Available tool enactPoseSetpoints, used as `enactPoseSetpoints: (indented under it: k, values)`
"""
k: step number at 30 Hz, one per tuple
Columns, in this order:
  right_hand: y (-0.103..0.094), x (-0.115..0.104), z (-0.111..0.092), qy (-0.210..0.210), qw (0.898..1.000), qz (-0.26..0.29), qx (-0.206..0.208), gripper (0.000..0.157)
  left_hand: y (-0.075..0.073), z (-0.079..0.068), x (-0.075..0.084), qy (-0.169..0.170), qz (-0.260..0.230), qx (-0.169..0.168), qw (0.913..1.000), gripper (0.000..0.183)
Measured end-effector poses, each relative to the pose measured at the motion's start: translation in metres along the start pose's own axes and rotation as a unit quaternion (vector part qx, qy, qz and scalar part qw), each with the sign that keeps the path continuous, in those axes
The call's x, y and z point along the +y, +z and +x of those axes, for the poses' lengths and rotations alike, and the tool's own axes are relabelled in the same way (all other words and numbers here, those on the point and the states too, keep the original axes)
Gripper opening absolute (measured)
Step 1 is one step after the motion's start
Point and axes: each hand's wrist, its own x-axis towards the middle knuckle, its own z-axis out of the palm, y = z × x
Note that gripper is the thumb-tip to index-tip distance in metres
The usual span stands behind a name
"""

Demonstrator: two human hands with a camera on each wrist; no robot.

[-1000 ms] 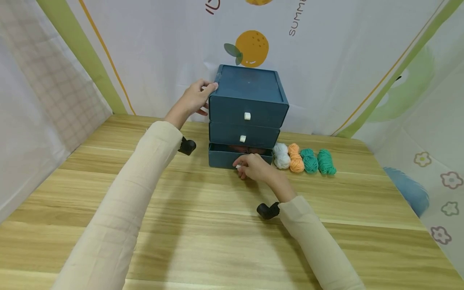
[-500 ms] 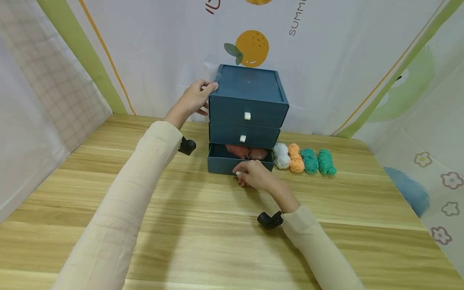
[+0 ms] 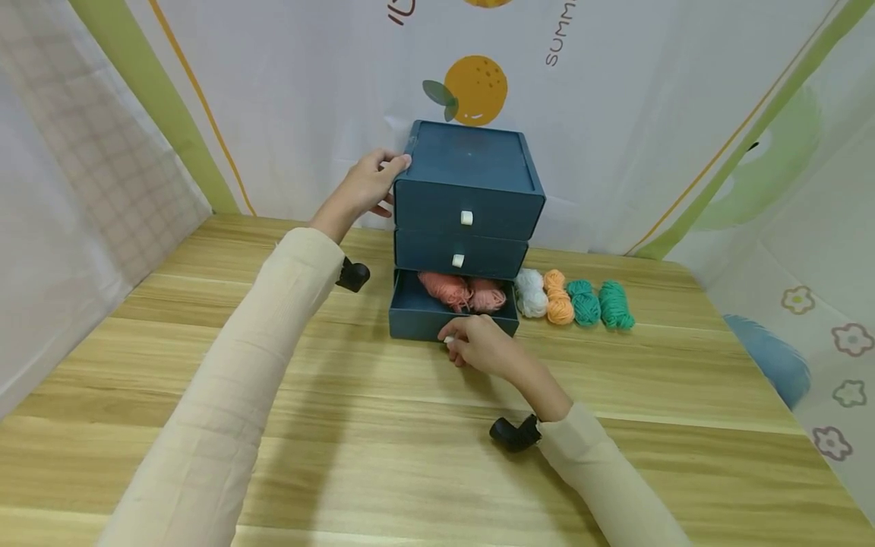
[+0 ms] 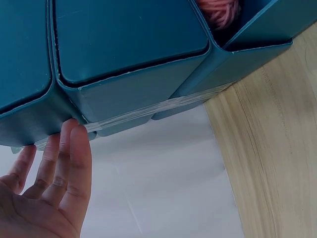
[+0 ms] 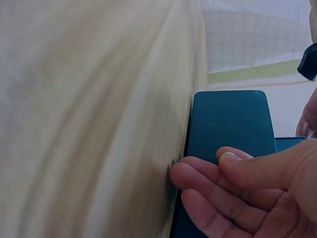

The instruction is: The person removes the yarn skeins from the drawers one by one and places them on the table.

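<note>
A dark blue cabinet (image 3: 472, 158) with three stacked drawers stands at the back of the table. Its bottom drawer (image 3: 415, 324) is pulled out, and a coral yarn skein (image 3: 443, 288) and a pink one (image 3: 487, 295) lie inside. Low at the drawer front, my right hand (image 3: 487, 346) pinches the small white knob (image 3: 448, 339), which its fingers mostly cover. My left hand (image 3: 369, 184) steadies the cabinet's upper left side, thumb at the top edge. In the left wrist view, the extended fingers (image 4: 63, 166) touch the side wall near a strip of clear tape (image 4: 158, 106).
White (image 3: 531, 293), orange (image 3: 559, 298), teal (image 3: 584, 304) and green yarn skeins (image 3: 616, 306) line up right of the cabinet. A printed curtain (image 3: 328, 99) hangs close behind it. The wooden table (image 3: 383, 448) extends toward me.
My right hand has drawn the bottom drawer farther out toward me, and the coral and pink yarn in it now shows more fully. The left hand has stayed on the cabinet.
</note>
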Motion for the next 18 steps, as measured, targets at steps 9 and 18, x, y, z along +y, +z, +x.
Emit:
enactPoseSetpoints:
  k: [9,18]
  values:
    - [0.006,-0.003,-0.011,-0.005,1.000,-0.004,0.009,0.017,0.000,0.000,0.000,0.003,-0.001,0.003,1.0000,0.057]
    - [0.009,-0.007,-0.022,-0.015,1.000,-0.012,0.015,0.016,0.001,-0.001,0.001,0.005,0.003,0.003,1.0000,0.057]
